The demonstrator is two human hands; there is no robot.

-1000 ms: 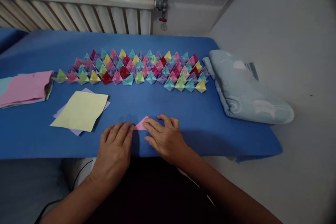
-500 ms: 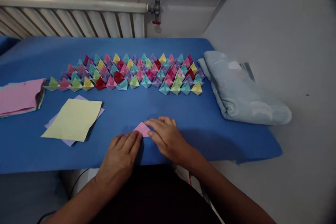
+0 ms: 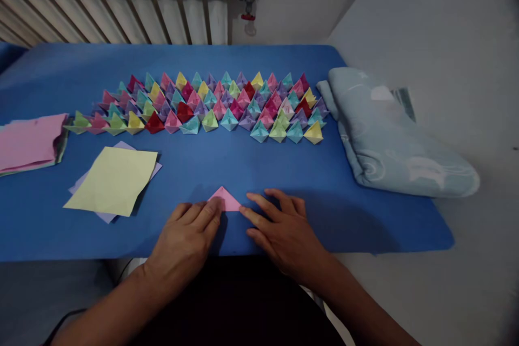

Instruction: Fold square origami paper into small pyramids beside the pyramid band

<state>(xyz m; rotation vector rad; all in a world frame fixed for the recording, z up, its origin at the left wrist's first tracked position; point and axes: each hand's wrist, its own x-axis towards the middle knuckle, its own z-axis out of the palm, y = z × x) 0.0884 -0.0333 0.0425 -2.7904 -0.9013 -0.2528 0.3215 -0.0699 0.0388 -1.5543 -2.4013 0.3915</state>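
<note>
A small pink paper [image 3: 229,203], folded into a triangle, lies flat on the blue table with its point toward the far side. My left hand [image 3: 184,237] has its fingers together and bent, pinning the paper's left part down and covering that corner. At the right corner rests an index fingertip of my right hand [image 3: 279,230]; its fingers are spread and hold nothing. To the left, a pale yellow square sheet [image 3: 115,181] sits crosswise on a lilac sheet [image 3: 106,217].
Rows of colourful folded paper boats [image 3: 229,119] stretch across the blue table [image 3: 194,159]. A pile of pink paper [image 3: 30,143] is at the far left. At right lies a folded light-blue blanket [image 3: 397,140] by the wall. Behind stands a white radiator [image 3: 174,21].
My right hand has slid right, off the paper's right side to its corner, and its fingers have spread. More of the pink triangle shows. My left hand stays on it. The view has shifted slightly.
</note>
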